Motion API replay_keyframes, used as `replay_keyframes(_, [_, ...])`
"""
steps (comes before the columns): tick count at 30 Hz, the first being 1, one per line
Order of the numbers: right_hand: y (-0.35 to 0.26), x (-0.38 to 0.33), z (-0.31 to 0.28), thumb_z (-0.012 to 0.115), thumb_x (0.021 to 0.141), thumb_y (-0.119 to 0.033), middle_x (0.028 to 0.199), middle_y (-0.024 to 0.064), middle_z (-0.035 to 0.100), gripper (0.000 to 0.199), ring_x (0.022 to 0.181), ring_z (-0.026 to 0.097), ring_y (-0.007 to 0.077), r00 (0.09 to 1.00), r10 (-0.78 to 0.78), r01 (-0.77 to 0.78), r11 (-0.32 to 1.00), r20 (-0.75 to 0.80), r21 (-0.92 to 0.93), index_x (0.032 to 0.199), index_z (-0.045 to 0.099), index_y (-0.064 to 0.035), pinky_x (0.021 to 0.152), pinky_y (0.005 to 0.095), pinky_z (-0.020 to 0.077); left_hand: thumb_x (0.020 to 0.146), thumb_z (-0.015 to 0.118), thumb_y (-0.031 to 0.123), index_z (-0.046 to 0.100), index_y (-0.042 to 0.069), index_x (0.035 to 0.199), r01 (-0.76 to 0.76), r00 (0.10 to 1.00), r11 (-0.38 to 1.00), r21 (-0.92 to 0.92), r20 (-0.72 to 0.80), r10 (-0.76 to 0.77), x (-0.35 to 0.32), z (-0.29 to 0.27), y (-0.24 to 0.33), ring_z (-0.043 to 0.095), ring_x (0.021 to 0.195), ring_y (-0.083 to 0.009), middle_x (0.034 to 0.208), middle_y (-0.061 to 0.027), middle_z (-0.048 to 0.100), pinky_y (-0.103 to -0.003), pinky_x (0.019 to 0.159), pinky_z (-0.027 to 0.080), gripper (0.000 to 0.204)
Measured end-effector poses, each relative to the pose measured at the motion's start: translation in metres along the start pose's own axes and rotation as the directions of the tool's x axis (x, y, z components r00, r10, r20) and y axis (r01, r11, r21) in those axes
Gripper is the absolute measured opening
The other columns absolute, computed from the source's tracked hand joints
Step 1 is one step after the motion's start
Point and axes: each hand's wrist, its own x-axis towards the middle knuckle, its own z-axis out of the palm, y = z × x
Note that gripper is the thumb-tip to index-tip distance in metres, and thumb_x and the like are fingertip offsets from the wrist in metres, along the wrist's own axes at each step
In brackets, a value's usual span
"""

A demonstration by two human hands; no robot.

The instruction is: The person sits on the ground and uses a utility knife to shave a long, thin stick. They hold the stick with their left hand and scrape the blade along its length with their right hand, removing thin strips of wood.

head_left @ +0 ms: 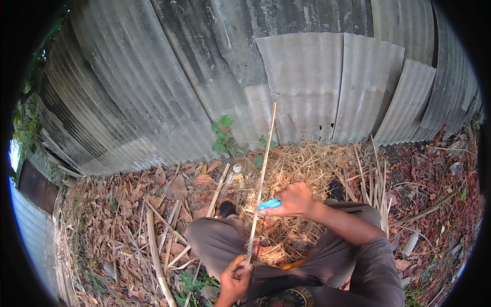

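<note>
I noted left hand (234, 279) clenched on the bamboo strip (260, 187) base, right hand (292, 200) gripping a blue knife (269, 204) against it; shaving wanted shallow, away-facing strokes.

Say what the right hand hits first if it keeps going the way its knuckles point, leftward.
The thin bamboo strip, which the right hand and its blue-handled tool already meet; beyond lies leaf litter, depth unclear.

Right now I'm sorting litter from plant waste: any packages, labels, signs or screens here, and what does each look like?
Bottle: small, pale, lying among dry leaves near the corrugated wall, its label too blurred to make out.
Shirt print: curved yellow lettering on dark cloth, bottom edge.
No signs or screens.
</note>
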Motion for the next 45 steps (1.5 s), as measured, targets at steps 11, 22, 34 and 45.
replay_keyframes(11, [0.020,0.004,0.006,0.058,0.067,-0.081,0.042,0.0059,0.051,0.074,0.036,0.053,0.0216,0.946,-0.156,0.128,0.985,-0.283,-0.117,0.048,0.057,-0.0093,0.042,0.0358,0.0415,0.089,0.061,-0.001,0.049,-0.004,0.125,-0.017,1.000,0.990,-0.142,-0.005,0.017,0.040,0.032,0.018,0.048,0.046,-0.0019,0.094,-0.0080,0.062,-0.018,0.038,0.035,0.038])
replay_keyframes(22, [0.072,0.013,-0.010,0.044,0.072,-0.086,0.042,0.0113,0.052,0.085,0.042,0.058,0.0252,0.915,0.368,-0.372,0.928,-0.167,0.003,0.051,0.063,-0.0060,0.042,0.0404,0.0427,0.088,0.060,-0.005,0.048,-0.005,0.125,0.021,0.996,0.993,-0.120,0.092,-0.010,0.019,0.032,0.006,0.051,0.047,-0.0032,0.093,-0.0085,0.064,-0.018,0.038,0.038,0.039])
replay_keyframes(34, [0.067,0.014,-0.003,0.058,0.068,-0.080,0.041,0.0096,0.051,0.073,0.040,0.056,0.0271,0.922,0.052,-0.093,0.992,-0.384,-0.090,0.054,0.066,-0.0081,0.048,0.0403,0.0470,0.090,0.060,-0.003,0.047,-0.005,0.126,0.032,0.992,0.983,-0.182,0.127,-0.009,0.021,0.029,0.004,0.053,0.054,-0.0013,0.098,-0.0080,0.063,-0.017,0.040,0.040,0.038])
replay_keyframes(45, [0.131,0.021,-0.038,0.045,0.074,-0.084,0.055,0.0180,0.060,0.086,0.058,0.065,0.0353,0.795,0.483,-0.545,0.835,-0.367,-0.082,0.064,0.070,-0.0023,0.055,0.0456,0.0502,0.089,0.065,0.009,0.063,0.006,0.117,0.056,0.983,0.951,0.304,0.152,-0.106,-0.011,0.017,-0.026,0.055,0.066,-0.0076,0.084,-0.0003,0.064,-0.022,0.056,0.044,0.028])
